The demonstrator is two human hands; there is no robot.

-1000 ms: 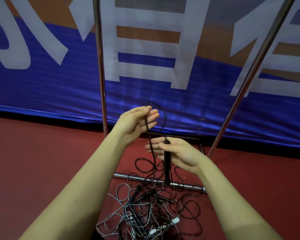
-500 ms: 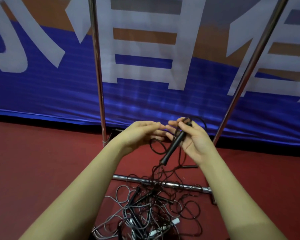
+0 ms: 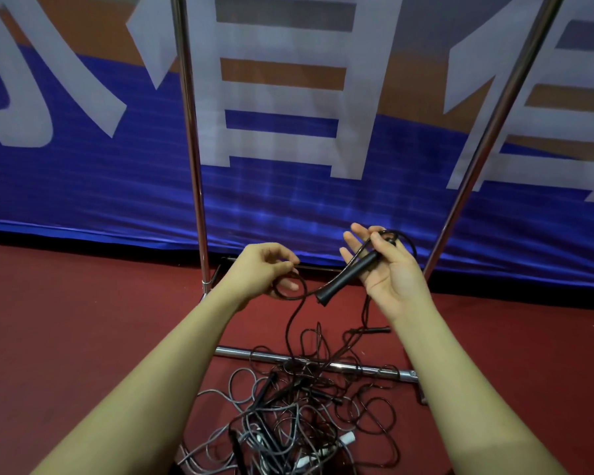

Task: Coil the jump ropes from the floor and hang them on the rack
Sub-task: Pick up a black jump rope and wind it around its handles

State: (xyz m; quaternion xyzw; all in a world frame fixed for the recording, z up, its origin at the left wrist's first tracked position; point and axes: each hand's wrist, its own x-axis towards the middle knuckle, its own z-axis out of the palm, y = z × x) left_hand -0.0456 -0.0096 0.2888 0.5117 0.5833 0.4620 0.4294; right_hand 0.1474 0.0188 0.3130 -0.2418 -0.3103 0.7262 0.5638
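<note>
My right hand (image 3: pixel 388 269) holds a black jump rope handle (image 3: pixel 348 277) under the thumb, palm up, with a small loop of the cord by the fingers. My left hand (image 3: pixel 266 269) pinches the same black rope's cord (image 3: pixel 290 296), which curls in a loop below the fingers and drops to the floor. A tangled pile of black and grey jump ropes (image 3: pixel 288 416) lies on the red floor between my forearms. The metal rack's two uprights, the left upright (image 3: pixel 192 138) and the right upright (image 3: pixel 487 132), rise behind my hands; its base bar (image 3: pixel 237 353) runs under the pile.
A blue, white and orange banner (image 3: pixel 83 186) hangs close behind the rack. Red floor (image 3: pixel 66 337) spreads to the left and right. A second black handle (image 3: pixel 374 330) lies on the floor near the base bar.
My hands have drawn apart: the right stays up with the handle and opens its palm, the left has slid left and down along the cord, pulling out a loop.
</note>
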